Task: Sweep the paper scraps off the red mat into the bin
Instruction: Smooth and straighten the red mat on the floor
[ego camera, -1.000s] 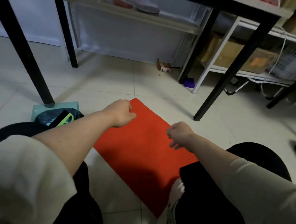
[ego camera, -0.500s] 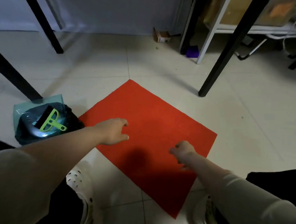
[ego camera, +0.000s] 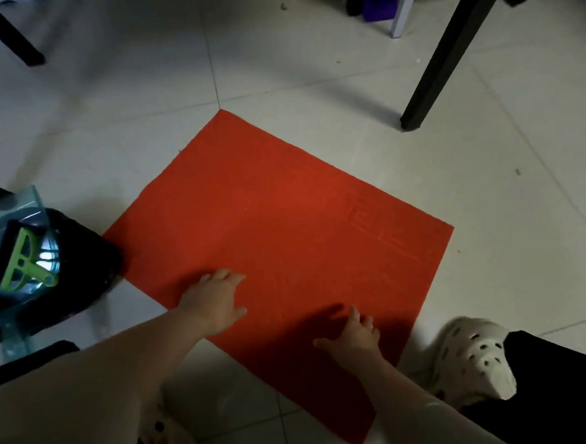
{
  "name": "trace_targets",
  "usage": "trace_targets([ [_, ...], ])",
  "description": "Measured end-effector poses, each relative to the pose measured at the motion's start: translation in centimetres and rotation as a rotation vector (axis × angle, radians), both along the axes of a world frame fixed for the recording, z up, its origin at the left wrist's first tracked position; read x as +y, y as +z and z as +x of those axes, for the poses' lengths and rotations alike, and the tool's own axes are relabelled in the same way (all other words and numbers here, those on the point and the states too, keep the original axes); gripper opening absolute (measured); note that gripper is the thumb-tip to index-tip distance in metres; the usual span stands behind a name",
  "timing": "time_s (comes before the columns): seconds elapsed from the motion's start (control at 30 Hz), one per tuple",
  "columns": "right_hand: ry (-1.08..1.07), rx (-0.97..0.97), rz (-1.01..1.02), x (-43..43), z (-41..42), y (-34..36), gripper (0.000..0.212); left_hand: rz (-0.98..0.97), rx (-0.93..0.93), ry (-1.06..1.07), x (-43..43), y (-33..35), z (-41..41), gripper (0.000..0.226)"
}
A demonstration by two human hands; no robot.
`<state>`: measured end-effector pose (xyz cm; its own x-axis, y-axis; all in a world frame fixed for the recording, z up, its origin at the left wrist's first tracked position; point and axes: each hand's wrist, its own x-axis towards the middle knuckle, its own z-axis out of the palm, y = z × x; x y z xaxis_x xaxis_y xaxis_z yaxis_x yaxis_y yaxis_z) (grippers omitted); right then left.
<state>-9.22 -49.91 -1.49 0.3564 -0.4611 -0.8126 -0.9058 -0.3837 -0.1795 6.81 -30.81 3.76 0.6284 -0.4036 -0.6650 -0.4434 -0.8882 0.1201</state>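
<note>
Red mat (ego camera: 294, 235) lies flat on the pale tiled floor (ego camera: 120, 108), turned diamond-wise with one corner pointing away from the person; faint embossed pattern near its right corner. Left hand (ego camera: 215, 303) palm down on the near-left part of the mat, fingers spread and flat, holding nothing; right hand (ego camera: 353, 333) also on the mat near its near edge, fingers splayed open, thumb out to the left, nothing held. Both in pale long sleeves. Bin (ego camera: 24, 274) sits at the left, just beside the mat's left corner; translucent teal body with a black bag liner; a green-handled brush (ego camera: 25, 260) rests inside it. No paper scraps can be made out on the mat; too dim to be sure of tiny bits. White perforated clog (ego camera: 472, 359) on the floor just right of the mat's near edge, dark trouser leg above it. Black table leg (ego camera: 438, 59) stands beyond the mat, apart from it.
</note>
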Motion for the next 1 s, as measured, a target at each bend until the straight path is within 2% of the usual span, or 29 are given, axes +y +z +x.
trace_targets([
  [0.13,0.046,0.081,0.003,1.3,0.4,-2.5,0.119,0.042,0.036,0.020,-0.8,-2.4,0.9,0.077],
  [0.3,0.219,0.105,-0.165,1.7,0.4,-4.6,0.109,0.066,0.071,0.053,-0.6,-4.5,1.4,0.078],
  [0.4,0.303,0.073,-0.262,-0.6,0.5,-5.6,0.094,0.069,0.098,0.059,-0.5,-5.1,1.6,0.077],
  [0.6,0.396,0.085,-0.251,-6.5,2.0,-5.6,0.086,0.078,0.124,0.066,-0.1,-5.9,1.7,0.079],
  [0.7,0.444,0.064,-0.331,-8.7,2.7,-4.9,0.077,0.068,0.117,0.071,0.1,-6.2,1.6,0.080],
  [0.77,0.393,0.026,-0.364,-8.8,3.4,-4.4,0.086,0.063,0.105,0.082,0.1,-6.3,1.8,0.082],
  [0.9,0.274,0.019,-0.262,-5.4,4.9,-4.3,0.120,0.097,0.091,0.085,0.4,-6.9,2.1,0.088],
  [1.0,0.274,0.067,-0.218,-3.3,5.4,-5.3,0.127,0.125,0.090,0.092,0.4,-7.3,2.4,0.092],
])
